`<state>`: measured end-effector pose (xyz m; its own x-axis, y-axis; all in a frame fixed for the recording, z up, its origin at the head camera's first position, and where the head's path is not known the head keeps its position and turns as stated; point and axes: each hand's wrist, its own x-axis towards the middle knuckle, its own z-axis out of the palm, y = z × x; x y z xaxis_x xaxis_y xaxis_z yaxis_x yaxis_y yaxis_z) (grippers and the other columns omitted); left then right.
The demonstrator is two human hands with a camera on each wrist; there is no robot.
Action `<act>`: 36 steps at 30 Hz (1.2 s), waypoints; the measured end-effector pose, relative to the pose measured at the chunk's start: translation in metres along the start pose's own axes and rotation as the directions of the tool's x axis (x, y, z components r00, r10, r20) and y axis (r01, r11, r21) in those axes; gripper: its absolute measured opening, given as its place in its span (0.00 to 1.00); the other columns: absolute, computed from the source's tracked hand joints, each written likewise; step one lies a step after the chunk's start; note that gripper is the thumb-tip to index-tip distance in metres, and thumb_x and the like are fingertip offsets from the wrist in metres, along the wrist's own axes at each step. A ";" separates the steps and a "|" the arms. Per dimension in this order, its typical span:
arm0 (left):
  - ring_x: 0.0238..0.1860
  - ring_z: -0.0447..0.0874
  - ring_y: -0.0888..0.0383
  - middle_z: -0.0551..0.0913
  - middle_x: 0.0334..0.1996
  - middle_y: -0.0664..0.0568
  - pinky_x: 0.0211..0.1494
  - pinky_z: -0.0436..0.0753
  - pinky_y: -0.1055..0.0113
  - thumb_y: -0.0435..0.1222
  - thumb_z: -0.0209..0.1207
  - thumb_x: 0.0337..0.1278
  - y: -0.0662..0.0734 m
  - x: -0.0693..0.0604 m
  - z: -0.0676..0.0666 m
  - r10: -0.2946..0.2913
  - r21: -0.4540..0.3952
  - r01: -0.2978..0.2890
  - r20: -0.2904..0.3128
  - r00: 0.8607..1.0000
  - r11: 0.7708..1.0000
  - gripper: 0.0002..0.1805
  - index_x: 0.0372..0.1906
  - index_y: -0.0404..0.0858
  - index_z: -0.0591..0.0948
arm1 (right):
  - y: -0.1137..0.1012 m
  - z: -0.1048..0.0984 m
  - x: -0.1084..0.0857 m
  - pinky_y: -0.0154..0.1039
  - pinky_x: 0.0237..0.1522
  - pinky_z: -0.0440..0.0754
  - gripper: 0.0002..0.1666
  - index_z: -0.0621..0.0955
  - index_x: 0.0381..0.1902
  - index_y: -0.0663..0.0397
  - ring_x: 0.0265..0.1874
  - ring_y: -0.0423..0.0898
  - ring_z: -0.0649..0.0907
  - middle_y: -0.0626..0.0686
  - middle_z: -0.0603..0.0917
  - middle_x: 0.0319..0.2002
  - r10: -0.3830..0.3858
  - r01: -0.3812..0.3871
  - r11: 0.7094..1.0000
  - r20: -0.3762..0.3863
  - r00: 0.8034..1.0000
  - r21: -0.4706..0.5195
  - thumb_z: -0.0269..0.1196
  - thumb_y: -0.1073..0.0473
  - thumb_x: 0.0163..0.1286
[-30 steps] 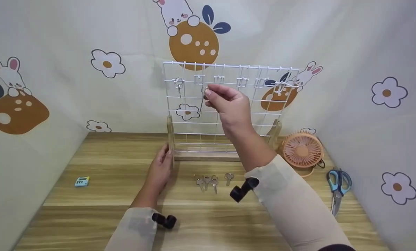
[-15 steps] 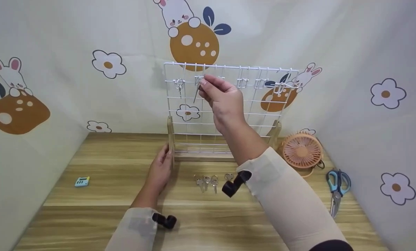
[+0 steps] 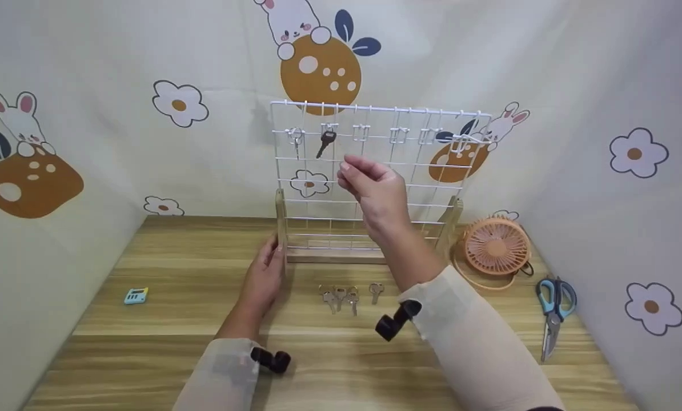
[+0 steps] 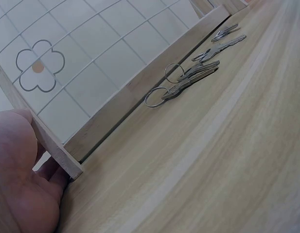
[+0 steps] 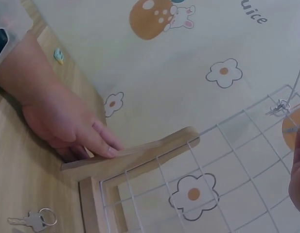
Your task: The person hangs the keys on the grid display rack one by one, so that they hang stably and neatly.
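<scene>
A white wire grid rack [image 3: 375, 202] stands upright in a wooden stand. My left hand [image 3: 263, 279] grips the left wooden post [image 3: 281, 222], with the thumb along one side and fingers round the other, as the right wrist view shows. A dark-looking key [image 3: 326, 144] hangs from the second hook from the left. On the first hook hangs another key with a ring [image 3: 296, 137]. Just below and right of the dark key is my right hand [image 3: 384, 197], thumb and fingertips close together, nothing seen between them. Several keys [image 3: 340, 299] lie on the table before the rack.
Several hooks [image 3: 398, 135] without keys line the rack's upper right. An orange fan [image 3: 496, 246] stands at the rack's right, with blue-handled scissors [image 3: 554, 311] nearer the front. A small light-blue gadget [image 3: 136, 295] lies on the wooden table [image 3: 175, 251] at left.
My right hand moved up and left to the second hook with the key, let it go there, and drew back down and right. The left hand stayed on the post.
</scene>
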<state>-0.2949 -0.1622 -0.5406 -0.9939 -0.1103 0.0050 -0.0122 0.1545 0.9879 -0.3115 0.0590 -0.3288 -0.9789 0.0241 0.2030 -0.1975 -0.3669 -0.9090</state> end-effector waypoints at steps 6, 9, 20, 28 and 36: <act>0.86 0.56 0.44 0.61 0.86 0.49 0.89 0.57 0.44 0.53 0.48 0.86 0.001 0.000 0.001 0.013 0.007 -0.013 -0.012 1.000 1.000 0.32 0.86 0.53 0.61 | 0.030 -0.046 -0.025 0.37 0.47 0.93 0.09 0.87 0.48 0.71 0.37 0.45 0.92 0.54 0.91 0.37 0.024 -0.024 1.000 0.000 1.000 -0.017 0.68 0.74 0.71; 0.86 0.56 0.45 0.62 0.85 0.49 0.89 0.57 0.45 0.54 0.48 0.86 0.001 0.000 0.000 0.016 0.013 -0.016 -0.013 1.000 1.000 0.32 0.86 0.54 0.61 | 0.044 -0.072 -0.034 0.36 0.45 0.93 0.07 0.88 0.45 0.68 0.35 0.44 0.91 0.53 0.91 0.35 0.049 -0.049 0.998 0.000 0.999 -0.049 0.67 0.75 0.71; 0.86 0.58 0.45 0.61 0.86 0.49 0.89 0.59 0.46 0.54 0.48 0.86 -0.001 0.000 0.001 0.006 -0.007 -0.006 -0.005 1.000 1.000 0.33 0.86 0.53 0.61 | 0.087 -0.131 -0.045 0.36 0.42 0.93 0.07 0.89 0.44 0.68 0.32 0.42 0.90 0.49 0.91 0.33 0.124 -0.128 0.979 -0.032 0.992 -0.162 0.69 0.74 0.69; 0.87 0.55 0.45 0.59 0.87 0.50 0.89 0.58 0.44 0.57 0.46 0.85 -0.001 0.002 0.000 -0.026 0.008 0.026 0.010 1.000 1.000 0.34 0.87 0.55 0.58 | 0.119 -0.153 -0.045 0.38 0.44 0.93 0.15 0.87 0.51 0.73 0.34 0.41 0.89 0.46 0.90 0.33 0.230 -0.233 0.930 -0.042 0.972 -0.284 0.73 0.70 0.67; 0.87 0.54 0.45 0.58 0.87 0.51 0.89 0.57 0.44 0.57 0.46 0.85 0.000 0.002 -0.001 -0.038 0.015 0.038 0.010 0.999 0.999 0.34 0.87 0.57 0.58 | 0.134 -0.166 -0.046 0.33 0.41 0.89 0.17 0.87 0.51 0.72 0.34 0.39 0.87 0.48 0.91 0.36 0.259 -0.241 0.886 -0.008 0.966 -0.396 0.74 0.69 0.66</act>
<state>-0.2967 -0.1632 -0.5405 -0.9937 -0.1063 -0.0341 -0.0514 0.1646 0.9850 -0.3017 0.1629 -0.5202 -0.9970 -0.0646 -0.0425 0.0402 0.0373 -0.9985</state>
